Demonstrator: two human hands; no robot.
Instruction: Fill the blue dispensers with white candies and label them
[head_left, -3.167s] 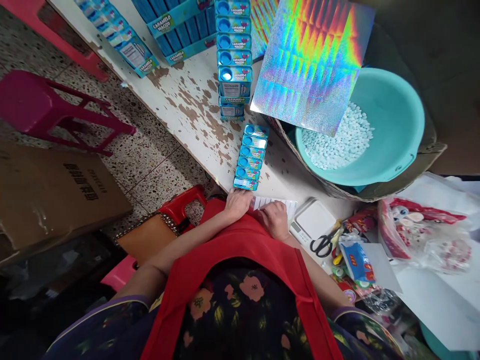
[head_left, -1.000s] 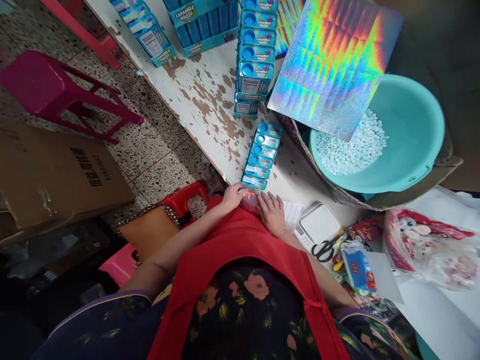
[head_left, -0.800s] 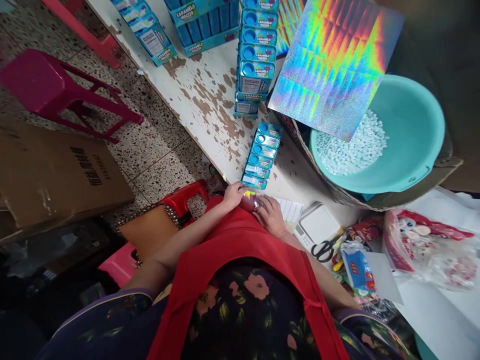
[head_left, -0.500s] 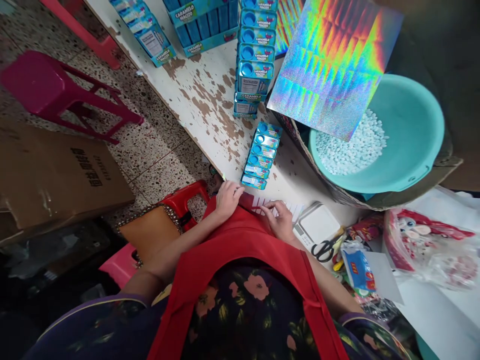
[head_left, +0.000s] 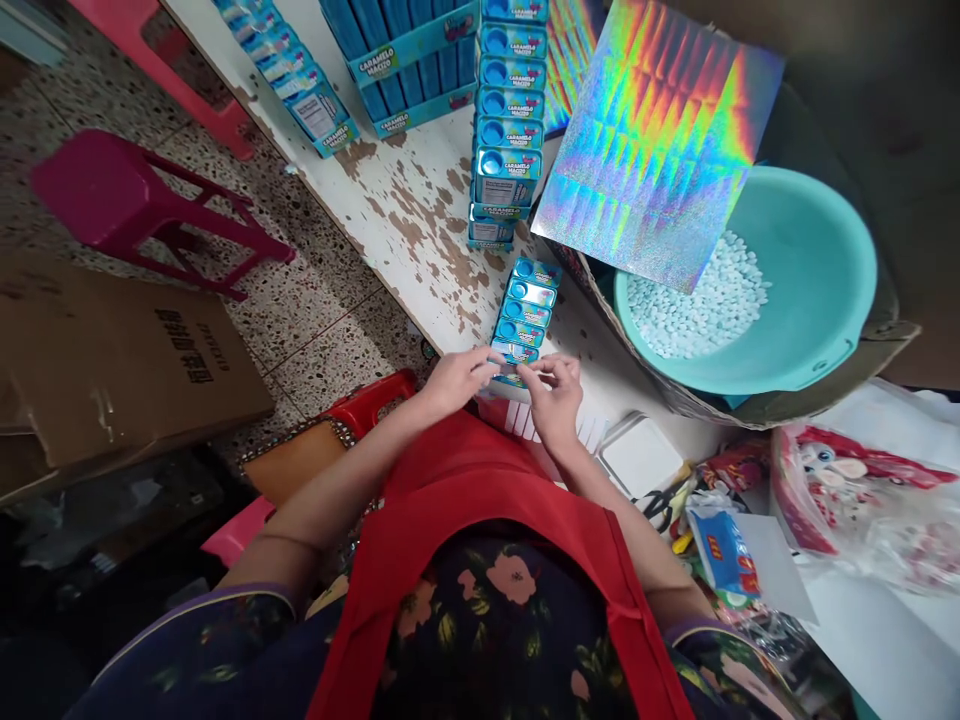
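A short row of small blue candy tins (head_left: 523,312) lies on the worn white table in front of me. Over the row's nearest tins, my left hand (head_left: 456,382) and my right hand (head_left: 556,398) face each other with pinched fingertips. Stretched between them is a narrow, see-through sticker (head_left: 510,369), one end in each hand. Whether it touches the tin below I cannot tell. Under my right wrist, a sheet with white strips (head_left: 523,421) lies at the table's edge, partly covered by the hand.
Stacked blue tins and boxes (head_left: 420,65) stand farther back. To the right, a turquoise basin (head_left: 817,280) of white candies sits in a carton, partly under a shiny holographic sheet (head_left: 660,140). A white scale (head_left: 641,455) and scissors lie nearby. Stools (head_left: 97,190) stand left.
Both hands have moved forward from the strip sheet at the table's edge to the nearest tins. A clear sticker now shows between their fingertips.
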